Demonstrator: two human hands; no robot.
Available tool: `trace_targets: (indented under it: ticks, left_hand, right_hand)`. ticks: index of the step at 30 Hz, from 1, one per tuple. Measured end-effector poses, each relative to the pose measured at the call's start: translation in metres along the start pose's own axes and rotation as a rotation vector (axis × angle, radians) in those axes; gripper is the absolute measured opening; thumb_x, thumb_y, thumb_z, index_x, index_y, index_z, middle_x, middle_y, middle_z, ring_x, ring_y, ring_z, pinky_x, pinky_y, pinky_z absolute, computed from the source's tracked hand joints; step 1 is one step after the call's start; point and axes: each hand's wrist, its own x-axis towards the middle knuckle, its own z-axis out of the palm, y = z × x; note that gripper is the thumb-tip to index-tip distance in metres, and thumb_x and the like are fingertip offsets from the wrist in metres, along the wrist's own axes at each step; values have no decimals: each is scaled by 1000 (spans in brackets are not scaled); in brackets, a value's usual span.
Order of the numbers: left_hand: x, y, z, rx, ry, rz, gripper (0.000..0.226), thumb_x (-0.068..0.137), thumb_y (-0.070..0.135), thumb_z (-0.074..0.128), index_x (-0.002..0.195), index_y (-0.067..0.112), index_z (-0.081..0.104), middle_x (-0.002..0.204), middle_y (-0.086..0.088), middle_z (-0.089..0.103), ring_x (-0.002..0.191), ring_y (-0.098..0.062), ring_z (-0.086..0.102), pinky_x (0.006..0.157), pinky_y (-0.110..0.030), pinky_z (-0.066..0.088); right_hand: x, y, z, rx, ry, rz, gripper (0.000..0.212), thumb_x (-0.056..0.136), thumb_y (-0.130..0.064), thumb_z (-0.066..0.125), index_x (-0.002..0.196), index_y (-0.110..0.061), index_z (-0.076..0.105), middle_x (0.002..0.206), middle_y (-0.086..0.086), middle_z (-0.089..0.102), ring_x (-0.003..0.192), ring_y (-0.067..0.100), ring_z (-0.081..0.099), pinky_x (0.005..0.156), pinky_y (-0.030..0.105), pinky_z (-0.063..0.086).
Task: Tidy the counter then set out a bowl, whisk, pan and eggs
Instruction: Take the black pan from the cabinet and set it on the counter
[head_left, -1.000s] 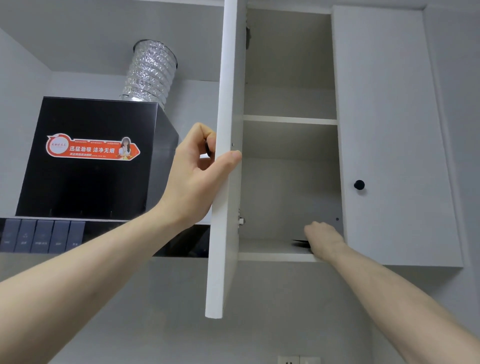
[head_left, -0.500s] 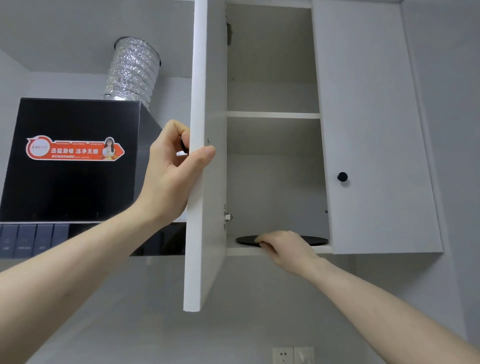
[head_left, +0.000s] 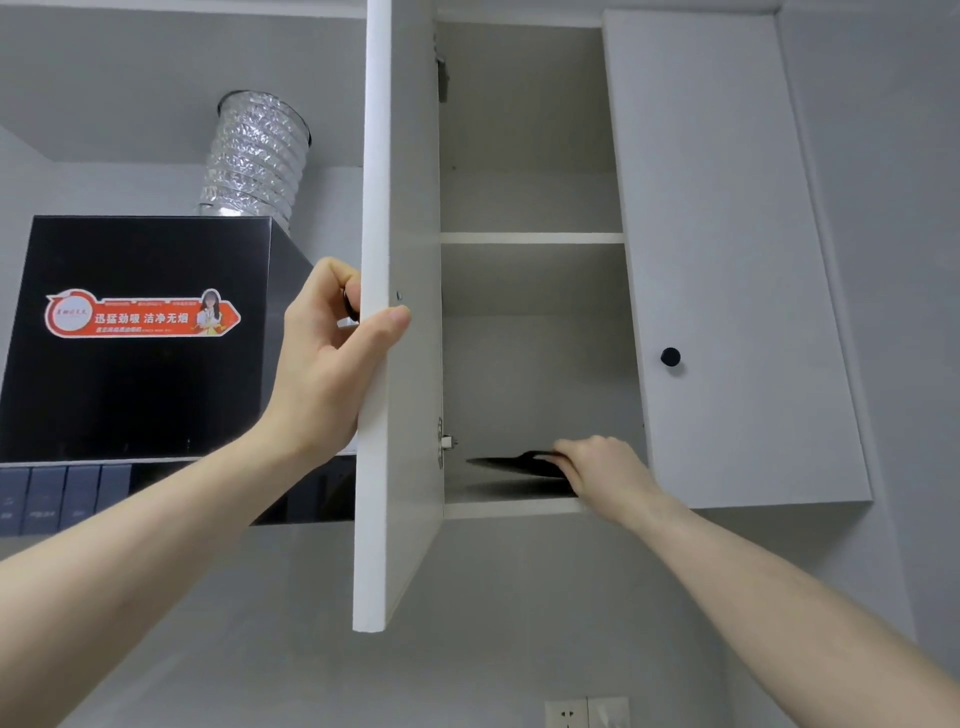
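Observation:
I look up into a white wall cabinet. My left hand (head_left: 332, 358) grips the black knob and front edge of the open left cabinet door (head_left: 400, 364). My right hand (head_left: 602, 470) reaches onto the bottom shelf (head_left: 509, 506) and holds the right rim of a flat black round dish (head_left: 511, 462), which is lifted a little off the shelf and tilted. Only the dish's thin edge shows from below. No bowl, whisk, pan or eggs are in view.
The upper shelf (head_left: 530, 238) shows nothing on it from this angle. The right cabinet door (head_left: 727, 260) is closed, with a black knob (head_left: 670, 356). A black range hood (head_left: 140, 338) with a silver duct (head_left: 254, 156) hangs to the left. Wall sockets (head_left: 587, 713) sit below.
My right hand moved from the dish's left front edge to its right side, deeper on the shelf, and the dish now sits raised and tilted. The left hand kept hold of the door.

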Motion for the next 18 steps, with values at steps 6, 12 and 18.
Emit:
trace_targets:
  ticks: [6, 12, 18]
  left_hand:
    - [-1, 0, 0, 4, -2, 1, 36, 76, 34, 67, 78, 18, 34, 81, -31, 35, 69, -30, 34, 63, -45, 31]
    - [-1, -1, -3, 21, -16, -12, 38, 76, 37, 67, 78, 15, 35, 79, -22, 41, 69, -29, 38, 64, -45, 34]
    - [-2, -1, -3, 51, -13, -4, 44, 75, 40, 66, 81, 8, 36, 78, -19, 39, 65, -22, 36, 58, -30, 36]
  right_hand:
    - [28, -1, -45, 121, 129, 74, 42, 104, -54, 39, 108, -29, 71, 90, 7, 74, 84, 36, 67, 70, 40, 52]
    - [49, -13, -95, 378, 291, 180, 33, 105, -48, 45, 115, -33, 74, 85, -6, 67, 79, 21, 63, 60, 30, 48]
    - [57, -38, -136, 422, 465, 231, 32, 105, -39, 50, 115, -19, 73, 92, -3, 69, 81, 14, 60, 58, 16, 40]
